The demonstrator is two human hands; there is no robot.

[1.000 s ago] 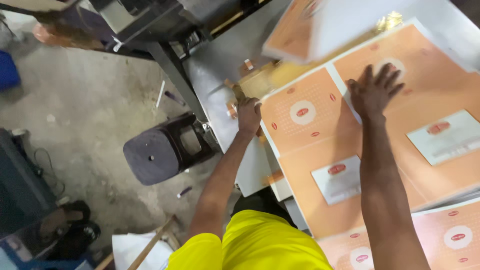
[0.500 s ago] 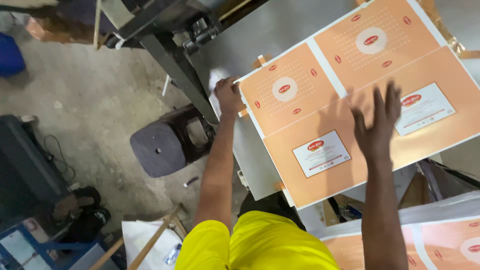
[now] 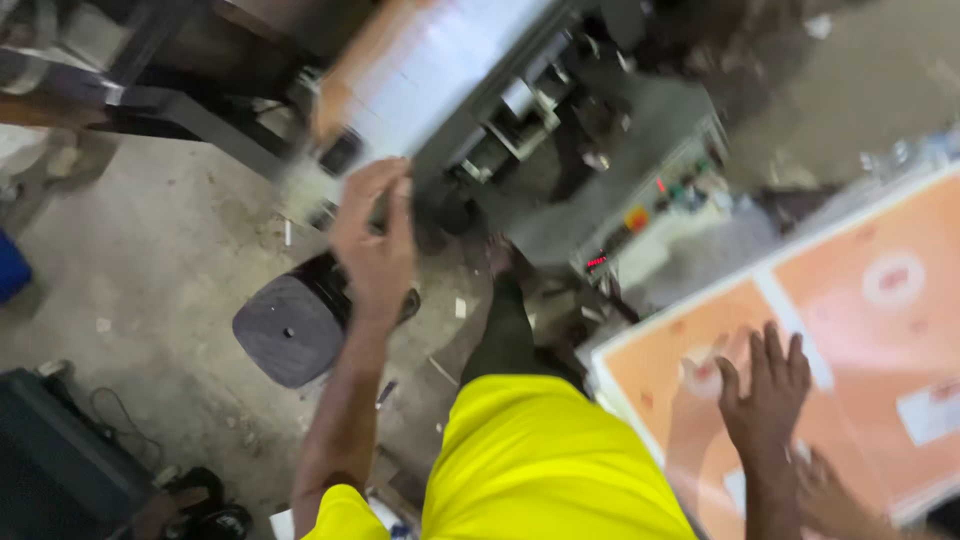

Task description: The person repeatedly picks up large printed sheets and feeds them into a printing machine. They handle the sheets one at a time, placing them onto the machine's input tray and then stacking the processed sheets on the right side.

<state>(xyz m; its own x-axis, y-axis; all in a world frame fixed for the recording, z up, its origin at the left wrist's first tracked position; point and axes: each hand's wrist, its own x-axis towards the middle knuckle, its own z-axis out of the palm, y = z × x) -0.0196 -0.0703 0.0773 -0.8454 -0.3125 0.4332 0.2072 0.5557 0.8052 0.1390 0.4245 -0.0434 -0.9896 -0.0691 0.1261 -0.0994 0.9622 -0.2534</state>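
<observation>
Yellow shirt (image 3: 540, 470) nearest the camera, and just past it the right hand (image 3: 765, 385) lies flat on the orange printed sheet (image 3: 850, 300), fingers (image 3: 770, 345) spread on top of it and gripping nothing. I'd judge this a sheet-handling step, and sliding the sheet calls for steady palm pressure. Farther off, the left hand (image 3: 375, 240) is raised by the grey machine (image 3: 600, 130), well apart from the sheet, too blurred to tell if it pinches anything.

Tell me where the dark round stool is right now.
In the head view, the dark stool stands on the concrete floor at lower left of centre, just beside and below the raised left hand and left of the yellow garment.
</observation>
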